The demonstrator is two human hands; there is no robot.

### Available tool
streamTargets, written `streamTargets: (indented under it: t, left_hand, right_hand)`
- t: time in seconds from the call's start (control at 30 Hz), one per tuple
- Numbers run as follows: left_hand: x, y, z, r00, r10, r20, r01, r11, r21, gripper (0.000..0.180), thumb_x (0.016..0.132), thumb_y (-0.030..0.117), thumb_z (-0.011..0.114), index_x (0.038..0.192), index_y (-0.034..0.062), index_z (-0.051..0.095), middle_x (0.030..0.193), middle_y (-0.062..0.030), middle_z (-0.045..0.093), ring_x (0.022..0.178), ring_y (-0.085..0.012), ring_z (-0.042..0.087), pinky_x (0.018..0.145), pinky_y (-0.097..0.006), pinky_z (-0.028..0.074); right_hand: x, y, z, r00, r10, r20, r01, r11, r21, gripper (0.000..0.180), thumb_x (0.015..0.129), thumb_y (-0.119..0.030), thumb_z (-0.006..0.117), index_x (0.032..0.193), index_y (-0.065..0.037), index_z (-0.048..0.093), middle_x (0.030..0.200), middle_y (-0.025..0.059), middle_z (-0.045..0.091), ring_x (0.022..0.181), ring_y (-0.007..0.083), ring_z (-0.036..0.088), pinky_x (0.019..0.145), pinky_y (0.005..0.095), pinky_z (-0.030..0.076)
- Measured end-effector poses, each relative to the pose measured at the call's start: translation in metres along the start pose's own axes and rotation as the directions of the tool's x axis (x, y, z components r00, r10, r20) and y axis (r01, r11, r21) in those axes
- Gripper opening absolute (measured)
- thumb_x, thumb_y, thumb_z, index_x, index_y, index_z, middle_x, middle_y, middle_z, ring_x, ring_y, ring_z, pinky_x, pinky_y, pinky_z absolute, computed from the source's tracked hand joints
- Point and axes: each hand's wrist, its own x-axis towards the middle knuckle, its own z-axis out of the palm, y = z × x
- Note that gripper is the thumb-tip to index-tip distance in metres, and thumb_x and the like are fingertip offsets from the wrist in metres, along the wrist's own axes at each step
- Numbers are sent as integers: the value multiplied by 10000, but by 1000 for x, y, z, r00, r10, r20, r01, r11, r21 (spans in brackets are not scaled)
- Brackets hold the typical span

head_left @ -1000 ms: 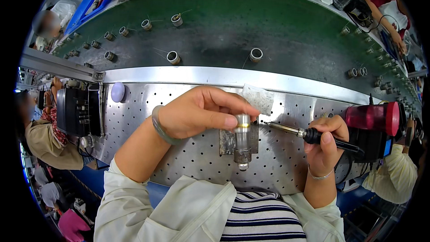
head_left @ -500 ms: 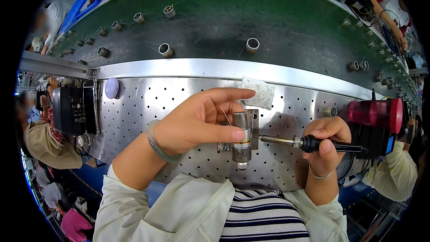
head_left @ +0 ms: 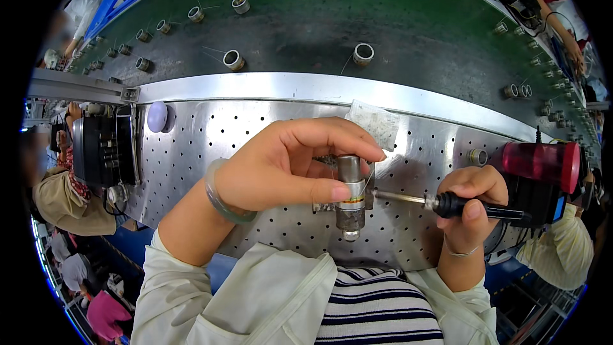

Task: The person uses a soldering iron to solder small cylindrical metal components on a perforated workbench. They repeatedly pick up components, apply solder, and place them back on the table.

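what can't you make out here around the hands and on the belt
All in the head view:
Left hand: some fingers partly hidden behind its thumb and the metal post.
Soldering iron tip: too small to tell whether it touches the banded metal ring.
Dark metal block: mostly covered by the left hand and post.
Rings at the belt's far right: too small and crowded to count.

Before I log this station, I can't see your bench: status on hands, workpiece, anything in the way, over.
Left hand holding metal cylinder. Right hand holding soldering iron, tip close beside cylinder, contact unclear. Thin wire near tip.
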Motion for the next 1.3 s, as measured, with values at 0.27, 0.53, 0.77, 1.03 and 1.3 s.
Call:
streamTargets:
  t: [0.27,0.53,0.77,1.03,1.3]
  left_hand:
    - [-1,-2,0,996,76,45,-78,996,39,189,750,-62,642,933,-26,672,1114,-195,562,964,-199,575,838,-287,470]
    - [0,0,-1,997,66,31,-68,996,59,156,690,-81,703,817,3,671,1064,-199,589,951,-220,584,849,-309,464]
    - [-1,-3,-6,993,111,39,-115,986,122,161,656,-85,734,752,28,670,1064,-209,599,1001,-265,590,896,-353,458]
    - [-2,-3,-8,991,127,50,-133,981,141,164,656,-78,742,737,46,674,1069,-212,602,1017,-273,591,908,-364,458]
    - [-2,-2,-9,991,117,58,-124,982,142,169,654,-80,746,742,47,680,1078,-212,599,1024,-274,589,912,-365,457]
  right_hand:
    - [0,3,-1,996,-10,88,7,999,31,237,779,-116,720,854,39,556,677,116,592,481,140,554,446,225,455]
    - [-1,3,-1,996,-14,86,13,1000,17,245,780,-120,722,859,42,557,665,114,591,468,138,556,439,223,451]
    - [4,6,-3,982,-101,160,100,995,11,232,779,-96,711,870,54,559,660,132,604,472,152,573,439,234,460]
    - [7,8,-4,969,-161,188,156,987,45,253,772,-94,727,887,58,560,675,147,614,481,170,591,444,241,469]
    - [8,8,-4,971,-129,199,127,992,22,253,770,-93,729,882,58,559,666,140,607,492,174,597,450,240,472]
